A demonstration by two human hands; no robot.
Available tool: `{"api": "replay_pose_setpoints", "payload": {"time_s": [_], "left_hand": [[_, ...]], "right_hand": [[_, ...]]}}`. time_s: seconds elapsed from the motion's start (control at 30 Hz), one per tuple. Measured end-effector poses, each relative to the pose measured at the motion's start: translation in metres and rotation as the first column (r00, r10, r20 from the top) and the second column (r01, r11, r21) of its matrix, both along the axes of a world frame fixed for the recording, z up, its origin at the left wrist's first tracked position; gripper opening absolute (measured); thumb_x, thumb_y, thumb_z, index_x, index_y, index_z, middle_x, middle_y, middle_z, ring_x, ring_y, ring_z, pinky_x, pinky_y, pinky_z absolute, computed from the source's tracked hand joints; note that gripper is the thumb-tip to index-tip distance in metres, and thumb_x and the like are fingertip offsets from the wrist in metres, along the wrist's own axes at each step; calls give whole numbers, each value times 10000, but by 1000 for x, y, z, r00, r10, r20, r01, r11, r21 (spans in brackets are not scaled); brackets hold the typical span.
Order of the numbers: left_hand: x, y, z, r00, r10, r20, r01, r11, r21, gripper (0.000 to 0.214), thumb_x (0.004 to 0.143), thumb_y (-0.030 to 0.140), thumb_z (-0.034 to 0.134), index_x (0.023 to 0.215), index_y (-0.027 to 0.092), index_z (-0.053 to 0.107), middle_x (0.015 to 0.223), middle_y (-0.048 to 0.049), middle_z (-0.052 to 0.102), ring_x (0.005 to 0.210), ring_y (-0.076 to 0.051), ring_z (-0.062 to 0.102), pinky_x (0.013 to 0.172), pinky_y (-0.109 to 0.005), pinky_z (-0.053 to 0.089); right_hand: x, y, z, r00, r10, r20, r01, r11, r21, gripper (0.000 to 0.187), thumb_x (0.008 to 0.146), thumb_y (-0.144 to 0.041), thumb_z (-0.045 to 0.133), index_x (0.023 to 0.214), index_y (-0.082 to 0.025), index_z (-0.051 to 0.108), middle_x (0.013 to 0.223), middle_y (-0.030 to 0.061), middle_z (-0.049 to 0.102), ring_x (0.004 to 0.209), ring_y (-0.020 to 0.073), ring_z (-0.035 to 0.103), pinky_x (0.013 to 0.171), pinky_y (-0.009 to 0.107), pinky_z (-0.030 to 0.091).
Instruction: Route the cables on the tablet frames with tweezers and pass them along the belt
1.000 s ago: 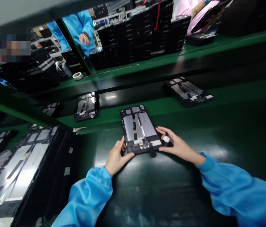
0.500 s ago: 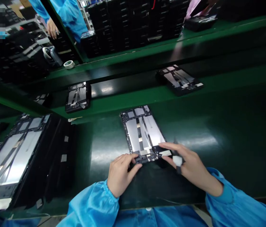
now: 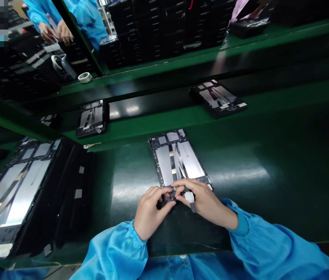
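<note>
An opened tablet (image 3: 192,159) lies on the green bench in front of me, its silver batteries and ribbon cables exposed. My left hand (image 3: 152,210) pinches the tablet's lower left corner between thumb and fingers. Close beside it, my right hand (image 3: 202,198) is closed, its fingertips at the tablet's lower edge. A small dark strip-like tool with a white wrapped part (image 3: 189,197) sticks out from the right hand. My fingers hide the tip of the tool and part of the lower edge.
A stack of opened tablets (image 3: 30,167) stands at the left. Two more opened tablets, one at the back left (image 3: 92,118) and one at the back right (image 3: 218,97), lie beyond. A tape roll (image 3: 85,77) rests on the rail. A co-worker's hands (image 3: 56,33) show behind.
My right hand has moved left along the tablet's lower edge, from its right corner to near my left hand. The left hand has stayed on its corner.
</note>
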State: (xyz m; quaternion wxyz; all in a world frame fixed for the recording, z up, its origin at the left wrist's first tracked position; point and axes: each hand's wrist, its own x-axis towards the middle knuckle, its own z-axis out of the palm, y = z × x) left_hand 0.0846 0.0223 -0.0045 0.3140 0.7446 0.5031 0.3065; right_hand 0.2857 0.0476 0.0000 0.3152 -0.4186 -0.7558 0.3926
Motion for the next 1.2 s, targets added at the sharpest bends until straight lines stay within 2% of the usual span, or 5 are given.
{"api": "replay_pose_setpoints", "payload": {"time_s": [0.13,0.37,0.6,1.03,1.2], "left_hand": [[-1,0,1,999,-12,-33,12,1000,0,85,913,246,625,858,211,679,802,-13,655,758,-150,612,661,-252,489],[0,-6,3,970,-11,-244,39,993,113,151,961,281,554,903,232,684,854,-20,631,812,-156,625,647,-240,503],[-14,-22,6,757,47,-652,328,836,440,370,1008,125,342,1283,185,581,1054,-76,667,790,-173,598,603,-269,476],[-24,-17,-3,770,-28,-637,382,820,425,368,1007,150,380,1305,250,571,1142,-74,646,812,-150,584,667,-266,516],[-19,-17,-9,792,-18,-610,351,831,431,363,1001,136,405,1314,239,557,1099,-73,635,814,-157,581,673,-277,501]], "right_hand": [[0,-1,-1,1000,3,-3,-3,1000,3,289,877,-108,603,1134,-241,601,847,2,732,872,218,683,829,381,509],[-3,-7,-7,999,-12,34,12,1000,-12,458,848,-33,561,1236,-277,549,921,13,691,919,234,638,846,396,487],[-3,-10,-10,997,20,77,-21,999,23,611,783,54,491,1296,-275,521,970,45,660,931,251,604,848,421,496],[-3,-8,-8,996,19,82,-19,1000,3,563,822,24,515,1296,-279,530,949,41,675,900,255,621,833,438,512],[8,-7,-1,998,27,-58,-26,1000,6,480,938,-104,519,1362,-329,515,919,18,706,879,228,659,826,391,523]]}}
